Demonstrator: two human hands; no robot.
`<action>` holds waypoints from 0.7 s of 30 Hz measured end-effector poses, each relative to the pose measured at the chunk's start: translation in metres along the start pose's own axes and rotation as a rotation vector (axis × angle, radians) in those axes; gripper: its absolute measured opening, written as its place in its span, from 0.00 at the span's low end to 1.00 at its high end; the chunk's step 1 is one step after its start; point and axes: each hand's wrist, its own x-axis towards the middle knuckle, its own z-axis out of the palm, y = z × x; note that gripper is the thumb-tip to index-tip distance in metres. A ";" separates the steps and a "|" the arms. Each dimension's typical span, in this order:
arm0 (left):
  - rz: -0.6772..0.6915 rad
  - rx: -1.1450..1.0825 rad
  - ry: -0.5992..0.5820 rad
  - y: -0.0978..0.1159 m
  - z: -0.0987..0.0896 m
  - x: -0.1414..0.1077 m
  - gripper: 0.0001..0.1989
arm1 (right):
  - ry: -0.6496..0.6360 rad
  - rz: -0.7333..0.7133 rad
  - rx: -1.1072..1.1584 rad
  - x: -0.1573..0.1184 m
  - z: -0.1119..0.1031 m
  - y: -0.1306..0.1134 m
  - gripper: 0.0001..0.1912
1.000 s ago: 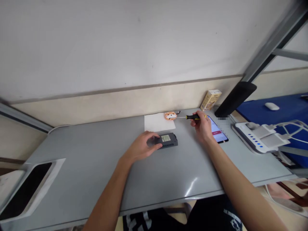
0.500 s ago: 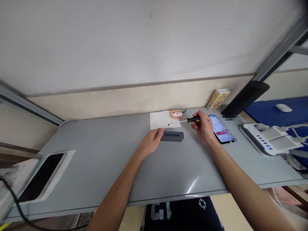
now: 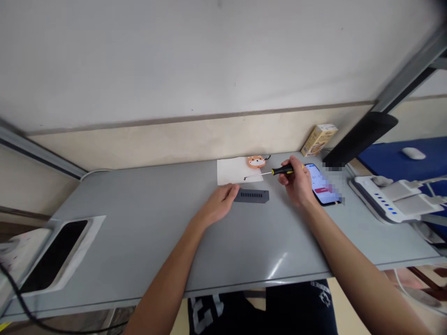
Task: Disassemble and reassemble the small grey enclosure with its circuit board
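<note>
This looks like a study corner in a home or dormitory room, judging by the grey desk against a plain wall, metal frame posts, charger-laden power strip and computer mouse.

Slotted case: dark grey, matt, plastic by its look. Counter around it: smooth, grey, glossy, with a bright reflected streak on the near side of the case. Behind the case, paper: white, matt. Right of and behind the case, screwdriver: plastic-looking handle, shiny metal shank. Well right of the case, power strip: smooth white plastic.
</note>
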 end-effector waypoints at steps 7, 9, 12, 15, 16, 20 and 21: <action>0.080 -0.011 -0.159 0.008 -0.012 -0.007 0.18 | 0.054 0.000 0.027 0.010 -0.007 0.000 0.20; 0.062 0.025 -0.171 0.010 -0.011 -0.008 0.19 | 0.059 -0.006 0.029 0.012 -0.009 0.000 0.20; 0.054 0.078 -0.171 0.010 -0.008 -0.009 0.21 | 0.076 -0.009 0.034 0.015 -0.012 -0.001 0.21; 0.096 0.086 -0.172 0.012 -0.005 -0.010 0.21 | 0.090 -0.005 0.053 0.018 -0.015 -0.001 0.20; 0.113 0.086 -0.175 0.014 -0.004 -0.011 0.21 | 0.090 -0.008 0.057 0.019 -0.017 -0.001 0.20; 0.175 0.115 -0.158 0.024 -0.003 -0.013 0.22 | 0.083 -0.033 0.047 0.021 -0.020 -0.004 0.22; 0.189 0.128 -0.148 0.026 -0.002 -0.014 0.22 | 0.085 -0.037 0.048 0.021 -0.021 -0.005 0.22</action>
